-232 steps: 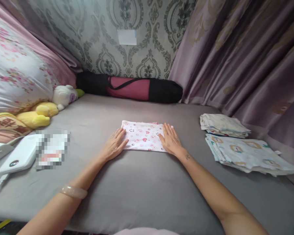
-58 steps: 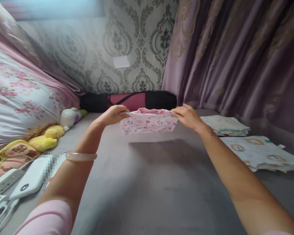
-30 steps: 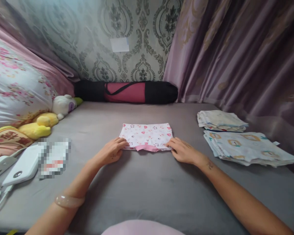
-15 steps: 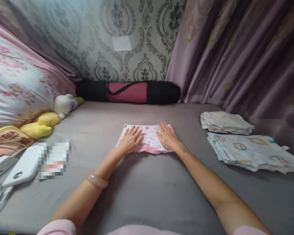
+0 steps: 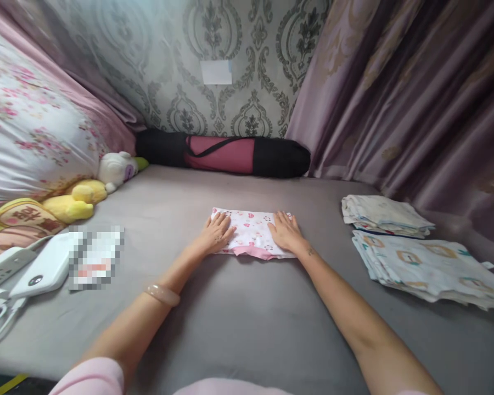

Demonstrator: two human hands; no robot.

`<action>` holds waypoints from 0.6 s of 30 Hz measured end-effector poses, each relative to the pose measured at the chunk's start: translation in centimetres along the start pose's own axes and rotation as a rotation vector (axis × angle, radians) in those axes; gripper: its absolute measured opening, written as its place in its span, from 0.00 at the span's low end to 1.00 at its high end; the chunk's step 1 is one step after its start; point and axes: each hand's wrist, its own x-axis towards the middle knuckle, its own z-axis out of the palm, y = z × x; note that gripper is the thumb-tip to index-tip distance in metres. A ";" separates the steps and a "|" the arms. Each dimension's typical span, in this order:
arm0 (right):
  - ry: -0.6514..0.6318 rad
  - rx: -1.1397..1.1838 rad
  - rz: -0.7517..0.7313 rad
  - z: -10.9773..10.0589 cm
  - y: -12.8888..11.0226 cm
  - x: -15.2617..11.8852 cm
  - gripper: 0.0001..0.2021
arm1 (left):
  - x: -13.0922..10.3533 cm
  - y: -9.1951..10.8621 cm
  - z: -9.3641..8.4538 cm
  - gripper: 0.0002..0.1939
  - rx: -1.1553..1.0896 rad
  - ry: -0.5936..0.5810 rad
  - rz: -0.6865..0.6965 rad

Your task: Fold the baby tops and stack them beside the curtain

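Note:
A folded white garment (image 5: 253, 230) with pink and red prints and a pink trim along its near edge lies flat on the grey sheet (image 5: 247, 312). My left hand (image 5: 219, 233) rests on its left end, fingers stretched out and nothing gripped. On the right end lies my right hand (image 5: 287, 231), palm down with the fingers extended. The garment's middle shows between both hands, while its side edges are partly hidden beneath them.
To the right are two stacks of folded cloths, a smaller one (image 5: 385, 213) behind a larger printed one (image 5: 428, 266). At left lie a white power bank (image 5: 45, 269), a power strip (image 5: 6, 266) and plush toys (image 5: 72, 206). A black-and-maroon bag (image 5: 222, 153) lines the wall.
My left hand has slid outward to the garment's left edge, baring more of the print. My right hand stays flat on the right end. The camera view has shifted and tilted slightly.

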 end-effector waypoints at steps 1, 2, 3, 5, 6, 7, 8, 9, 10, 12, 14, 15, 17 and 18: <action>0.023 0.008 -0.022 -0.3 -0.8 0.0 0.32 | -0.3 -0.1 -0.1 0.27 -0.011 0.006 -0.002; 0.045 0.023 -0.058 -0.5 -1.7 -0.1 0.32 | -0.6 -0.1 -0.2 0.28 -0.020 0.007 -0.011; 0.061 0.042 -0.101 -0.6 -2.6 -0.1 0.32 | -1.0 -0.2 -0.4 0.28 -0.028 0.004 -0.023; 0.074 0.084 -0.184 -0.5 -4.5 -0.1 0.32 | -1.8 -0.3 -0.6 0.29 -0.037 0.002 -0.045; 0.068 0.101 -0.211 -0.3 -5.2 0.0 0.32 | -2.2 -0.4 -0.7 0.30 -0.037 0.006 -0.051; 0.053 0.112 -0.225 0.0 -5.8 0.2 0.33 | -2.6 -0.5 -0.7 0.30 -0.038 0.013 -0.053; 0.031 0.118 -0.226 0.4 -6.2 0.3 0.33 | -3.0 -0.8 -0.6 0.30 -0.041 0.020 -0.054; 0.004 0.118 -0.216 0.9 -6.4 0.5 0.33 | -3.3 -1.1 -0.5 0.31 -0.048 0.029 -0.058; -0.022 0.113 -0.204 1.3 -6.4 0.8 0.34 | -3.6 -1.4 -0.4 0.31 -0.058 0.036 -0.063; -0.056 0.097 -0.189 2.0 -6.2 1.1 0.34 | -4.0 -2.0 0.0 0.31 -0.090 0.054 -0.072; -0.062 0.088 -0.192 2.2 -5.8 1.3 0.34 | -4.2 -2.5 0.4 0.30 -0.131 0.093 -0.075; -0.066 0.086 -0.195 2.1 -5.7 1.3 0.34 | -4.3 -2.7 0.6 0.29 -0.154 0.120 -0.078; -0.086 0.085 -0.192 1.6 -5.9 1.2 0.34 | -4.3 -2.9 0.9 0.28 -0.204 0.186 -0.088; -0.094 0.088 -0.187 1.2 -6.2 1.2 0.34 | -4.3 -3.0 1.0 0.28 -0.232 0.222 -0.094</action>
